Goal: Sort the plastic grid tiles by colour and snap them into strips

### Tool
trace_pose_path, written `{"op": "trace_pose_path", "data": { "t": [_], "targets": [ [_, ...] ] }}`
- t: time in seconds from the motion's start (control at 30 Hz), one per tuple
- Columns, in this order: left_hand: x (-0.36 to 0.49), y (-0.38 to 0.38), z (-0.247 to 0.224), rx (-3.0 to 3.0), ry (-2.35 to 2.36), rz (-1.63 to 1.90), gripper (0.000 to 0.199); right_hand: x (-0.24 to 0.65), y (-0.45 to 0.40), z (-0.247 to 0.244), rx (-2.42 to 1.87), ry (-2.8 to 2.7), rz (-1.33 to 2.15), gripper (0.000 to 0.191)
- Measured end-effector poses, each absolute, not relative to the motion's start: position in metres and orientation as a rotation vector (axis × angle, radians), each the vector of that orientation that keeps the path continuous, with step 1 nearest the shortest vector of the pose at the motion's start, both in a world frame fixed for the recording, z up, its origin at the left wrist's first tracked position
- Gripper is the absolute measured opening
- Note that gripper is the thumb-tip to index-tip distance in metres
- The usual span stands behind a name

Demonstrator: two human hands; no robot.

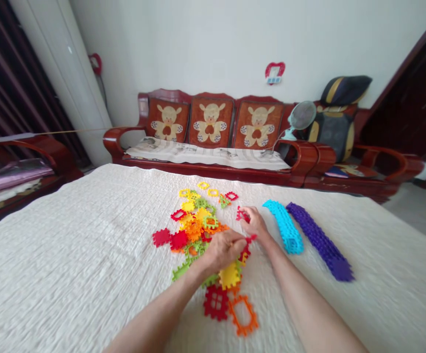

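A loose heap of toothed plastic building tiles in red, orange, yellow and green lies mid-cover. My left hand is closed above the heap's right side, its fingers pinching a red tile that is mostly hidden. Just beyond it, my right hand has its fingers closed on another red tile at the heap's right edge. Below my left hand are a yellow tile, a red window tile and an orange frame tile.
To the right lie a row of light blue tiles and a longer purple row. A white quilted cover spreads under everything. Behind stands a wooden sofa with bear cushions, and a small fan is at its right end.
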State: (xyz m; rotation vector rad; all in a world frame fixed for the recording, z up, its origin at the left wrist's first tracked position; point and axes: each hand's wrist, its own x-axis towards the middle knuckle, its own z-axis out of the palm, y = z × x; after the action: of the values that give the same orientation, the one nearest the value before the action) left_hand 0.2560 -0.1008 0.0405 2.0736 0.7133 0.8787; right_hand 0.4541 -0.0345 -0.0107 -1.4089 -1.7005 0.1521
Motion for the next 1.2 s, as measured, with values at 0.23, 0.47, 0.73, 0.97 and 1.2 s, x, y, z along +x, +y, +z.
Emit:
{"op": "trace_pose_path", "data": {
  "t": [0.23,0.47,0.73,0.97,1.2],
  "targets": [
    [0.251,-0.054,0.036,1.082,0.990,0.989,0.031,0.437,-0.041,0.004,-1.448,-1.222,0.517,0.046],
    [0.245,-0.056,0.027,1.184,0.977,1.060,0.032,0.403,-0.049,0.022,-1.099,-0.996,1.147,0.040],
    [0.241,-0.051,0.017,1.467,1.032,1.088,0.034,0.379,-0.057,0.031,-0.937,-0.901,1.258,0.034],
    [0.239,-0.051,0.023,1.584,1.080,1.133,0.033,0.366,-0.066,0.037,-0.971,-1.029,1.168,0.034],
    [0.236,-0.059,0.037,1.822,1.184,1.191,0.032,0.360,-0.072,0.042,-1.094,-1.093,1.052,0.038]
  ]
}}
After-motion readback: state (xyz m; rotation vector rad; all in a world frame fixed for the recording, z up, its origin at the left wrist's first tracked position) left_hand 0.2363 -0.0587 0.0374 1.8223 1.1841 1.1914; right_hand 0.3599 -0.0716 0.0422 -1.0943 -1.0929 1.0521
